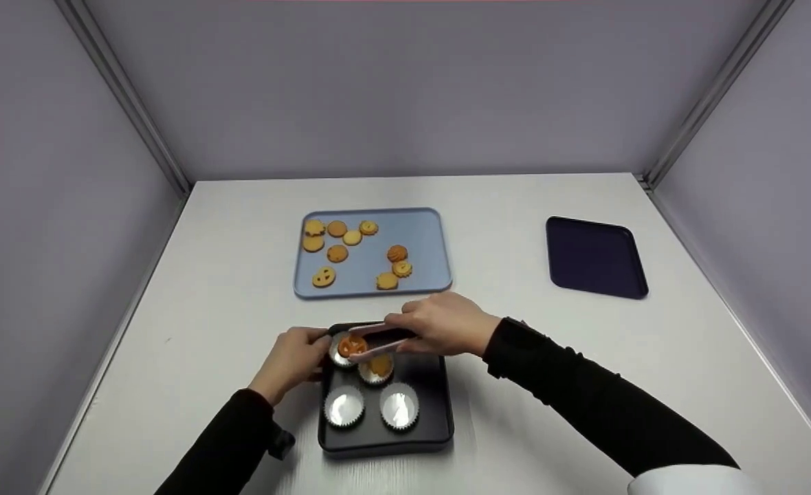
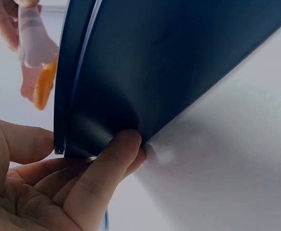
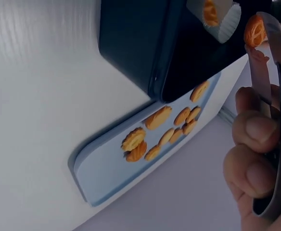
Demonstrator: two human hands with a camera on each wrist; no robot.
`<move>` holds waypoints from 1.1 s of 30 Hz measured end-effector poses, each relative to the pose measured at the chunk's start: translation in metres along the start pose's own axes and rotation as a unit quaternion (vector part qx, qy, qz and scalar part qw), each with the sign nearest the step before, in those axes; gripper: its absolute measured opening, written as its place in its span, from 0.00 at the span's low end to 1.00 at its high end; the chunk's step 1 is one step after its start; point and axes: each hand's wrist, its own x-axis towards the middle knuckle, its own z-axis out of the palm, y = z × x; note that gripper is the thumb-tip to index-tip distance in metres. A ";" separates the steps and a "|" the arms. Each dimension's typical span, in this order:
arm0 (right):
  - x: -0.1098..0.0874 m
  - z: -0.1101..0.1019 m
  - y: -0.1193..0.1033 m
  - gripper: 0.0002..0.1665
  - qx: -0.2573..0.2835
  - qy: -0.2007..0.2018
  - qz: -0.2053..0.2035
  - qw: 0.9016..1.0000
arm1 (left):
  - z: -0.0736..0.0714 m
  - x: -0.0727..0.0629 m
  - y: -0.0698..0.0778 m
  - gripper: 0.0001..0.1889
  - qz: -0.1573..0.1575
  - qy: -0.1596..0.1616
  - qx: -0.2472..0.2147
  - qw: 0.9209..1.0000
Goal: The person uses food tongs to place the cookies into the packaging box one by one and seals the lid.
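Observation:
My right hand (image 1: pixel 447 323) holds a pair of tongs (image 1: pixel 381 350), their pale tips pinching a round orange cookie (image 3: pixel 255 32). The cookie is over the far-left silver paper cup (image 1: pixel 337 357) in a black rectangular box (image 1: pixel 434 399). Beside it, another cup holds a golden cookie (image 1: pixel 381 364). Two bare cups, the left one (image 1: pixel 343 407) and the right one (image 1: pixel 399 407), stand in the near part of the box. At the far-left corner my left hand (image 1: pixel 295 357) grips the box, thumb (image 2: pixel 30 143) against the rim and fingers along the outer side.
Behind the box lies a light blue tray (image 1: pixel 419 237) bearing several cookies, among them a face-like one (image 1: pixel 324 277). A dark navy tray (image 1: pixel 594 258) is at the back right. Grey panels (image 1: pixel 405 89) enclose the white table (image 1: pixel 206 275) at the back and sides.

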 end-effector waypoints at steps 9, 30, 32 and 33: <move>0.015 0.010 -0.012 0.19 -0.012 -0.016 0.034 0.999 | 0.000 0.001 -0.001 0.17 -0.002 -0.004 -0.008 1.000; 0.026 0.013 -0.019 0.13 -0.019 -0.043 0.087 0.995 | -0.001 0.000 -0.001 0.16 0.009 -0.002 0.011 1.000; 0.027 0.012 -0.020 0.13 -0.019 -0.044 0.093 0.995 | -0.001 0.000 -0.001 0.16 0.008 -0.003 0.010 1.000; 0.027 0.012 -0.020 0.13 -0.018 -0.044 0.095 0.994 | -0.001 0.000 -0.002 0.16 0.007 -0.003 0.008 1.000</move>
